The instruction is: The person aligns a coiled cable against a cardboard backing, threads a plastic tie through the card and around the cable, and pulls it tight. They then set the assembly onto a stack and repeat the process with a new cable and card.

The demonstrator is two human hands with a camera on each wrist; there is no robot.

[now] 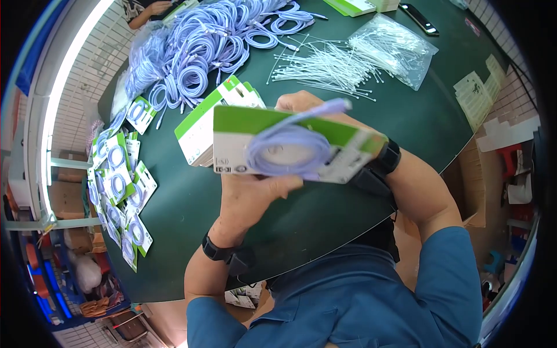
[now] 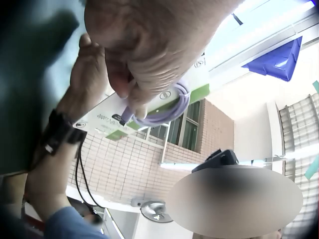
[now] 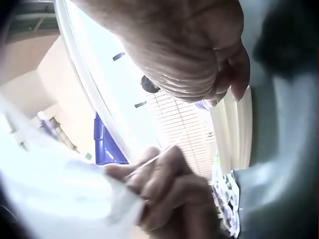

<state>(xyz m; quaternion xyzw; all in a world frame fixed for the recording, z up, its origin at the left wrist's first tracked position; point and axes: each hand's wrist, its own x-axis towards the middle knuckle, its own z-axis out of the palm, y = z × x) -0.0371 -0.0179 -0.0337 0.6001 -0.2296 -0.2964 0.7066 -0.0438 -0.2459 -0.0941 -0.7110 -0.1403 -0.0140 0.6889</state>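
A white and green card [image 1: 232, 136] carries a coil of lilac cable [image 1: 290, 152], its plug end angled up across the green band. My left hand [image 1: 249, 200] grips the card along its lower edge, thumb in front. The left wrist view shows fingers [image 2: 139, 104] beside the coil [image 2: 169, 112]. My right hand [image 1: 299, 101] is behind the card, partly hidden by it. Its fingers are loosely bent in the right wrist view, where the hand [image 3: 199, 55] overlaps the top of a card stack [image 3: 232, 134]; nothing shows in its grasp.
A stack of green and white cards [image 1: 197, 130] stands behind the held one. Coiled lilac cables [image 1: 197, 52] are heaped at the back, beside white cable ties [image 1: 331, 66] and a clear bag of ties [image 1: 394, 49]. Carded cables [image 1: 119, 185] pile up leftward. A phone [image 1: 419, 19] lies far right.
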